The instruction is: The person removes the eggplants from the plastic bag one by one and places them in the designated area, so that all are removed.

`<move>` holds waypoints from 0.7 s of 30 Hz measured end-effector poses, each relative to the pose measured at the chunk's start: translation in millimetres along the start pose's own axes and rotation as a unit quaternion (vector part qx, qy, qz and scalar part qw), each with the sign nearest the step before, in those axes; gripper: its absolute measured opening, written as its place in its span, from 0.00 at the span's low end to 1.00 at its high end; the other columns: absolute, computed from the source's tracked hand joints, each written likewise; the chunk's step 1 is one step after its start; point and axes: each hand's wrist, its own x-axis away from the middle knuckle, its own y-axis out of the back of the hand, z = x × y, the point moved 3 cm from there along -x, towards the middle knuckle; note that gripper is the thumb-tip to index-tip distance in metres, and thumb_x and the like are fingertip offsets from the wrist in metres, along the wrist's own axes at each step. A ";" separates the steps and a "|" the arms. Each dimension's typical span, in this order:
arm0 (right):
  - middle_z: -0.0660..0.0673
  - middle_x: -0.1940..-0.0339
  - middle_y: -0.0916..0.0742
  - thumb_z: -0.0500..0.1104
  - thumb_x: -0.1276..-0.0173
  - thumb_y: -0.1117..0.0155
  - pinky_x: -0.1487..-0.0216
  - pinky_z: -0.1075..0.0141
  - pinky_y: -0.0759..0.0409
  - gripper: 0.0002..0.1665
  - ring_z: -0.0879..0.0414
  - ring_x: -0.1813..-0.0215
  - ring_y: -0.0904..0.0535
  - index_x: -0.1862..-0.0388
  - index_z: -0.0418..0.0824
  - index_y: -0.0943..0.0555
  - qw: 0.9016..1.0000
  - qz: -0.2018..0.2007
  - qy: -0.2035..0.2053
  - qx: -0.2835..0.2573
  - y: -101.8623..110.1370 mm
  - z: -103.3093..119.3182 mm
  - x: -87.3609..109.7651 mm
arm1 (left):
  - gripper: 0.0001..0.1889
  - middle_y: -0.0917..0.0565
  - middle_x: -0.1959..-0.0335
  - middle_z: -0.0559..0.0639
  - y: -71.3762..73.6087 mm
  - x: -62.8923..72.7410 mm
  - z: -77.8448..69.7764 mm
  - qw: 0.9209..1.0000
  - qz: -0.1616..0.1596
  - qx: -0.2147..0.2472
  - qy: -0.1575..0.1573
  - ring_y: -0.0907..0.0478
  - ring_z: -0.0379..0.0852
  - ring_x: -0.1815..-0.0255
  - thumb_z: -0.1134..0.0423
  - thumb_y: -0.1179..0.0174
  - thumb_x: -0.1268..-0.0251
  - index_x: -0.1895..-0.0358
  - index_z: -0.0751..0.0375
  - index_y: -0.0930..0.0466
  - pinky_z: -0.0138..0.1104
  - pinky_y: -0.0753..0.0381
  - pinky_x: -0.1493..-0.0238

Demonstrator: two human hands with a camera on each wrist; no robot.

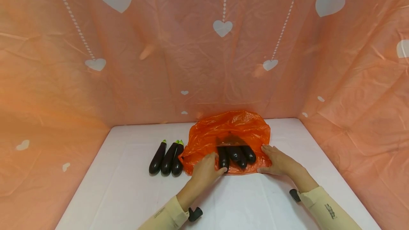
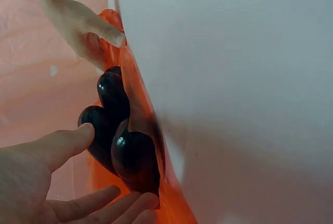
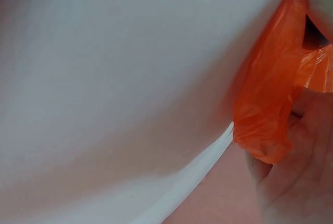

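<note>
A thin orange plastic bag (image 1: 204,136) lies at the back middle of the table with its mouth facing me. Several dark, glossy eggplants (image 1: 234,153) rest in that mouth, round ends outward; their far ends are hidden under the orange film. My left hand (image 1: 206,169) is at the left side of these eggplants. In the left wrist view its thumb and fingers reach loosely around the nearest eggplant (image 2: 135,156). At the bag's right edge my right hand (image 1: 279,160) holds the film, thumb toward me and fingers farther back.
Left of the bag, three more eggplants (image 1: 166,157) lie side by side, green stem ends away from me. The table (image 1: 127,187) has a white cover. Orange curtains (image 1: 166,63) with white hearts rise behind and at both sides.
</note>
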 end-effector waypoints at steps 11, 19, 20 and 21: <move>0.24 0.18 0.33 0.68 0.35 0.24 0.20 0.32 0.41 0.64 0.20 0.19 0.41 0.19 0.24 0.36 1.000 -0.001 -0.001 -0.004 -2.7 -4.4 -2.3 | 0.32 0.12 0.51 0.62 -8.2 -7.1 -2.0 1.000 0.007 0.019 0.022 0.13 0.59 0.52 0.51 0.20 0.38 0.40 0.70 0.19 0.53 0.11 0.49; 0.24 0.18 0.33 0.69 0.36 0.24 0.21 0.31 0.40 0.65 0.20 0.20 0.41 0.19 0.24 0.36 1.000 0.006 -0.008 -0.007 -2.3 -2.9 -2.2 | 0.31 0.12 0.53 0.62 -14.8 -9.4 -1.9 0.999 0.012 0.025 0.023 0.12 0.60 0.53 0.52 0.21 0.37 0.41 0.72 0.21 0.54 0.11 0.52; 0.24 0.18 0.33 0.69 0.36 0.24 0.21 0.31 0.40 0.65 0.20 0.20 0.41 0.19 0.24 0.36 1.000 0.005 -0.009 -0.008 -2.0 -3.1 -2.1 | 0.32 0.12 0.53 0.63 -14.9 -9.8 -2.1 0.999 0.011 0.024 0.025 0.12 0.60 0.54 0.52 0.21 0.38 0.41 0.72 0.22 0.54 0.11 0.52; 0.24 0.18 0.32 0.68 0.36 0.24 0.21 0.31 0.40 0.65 0.20 0.20 0.40 0.19 0.24 0.36 1.000 0.005 -0.007 -0.005 -1.9 -3.1 -2.0 | 0.33 0.12 0.53 0.64 -15.2 -10.5 -2.2 0.999 0.010 0.021 0.027 0.12 0.61 0.54 0.52 0.20 0.38 0.40 0.72 0.23 0.54 0.11 0.52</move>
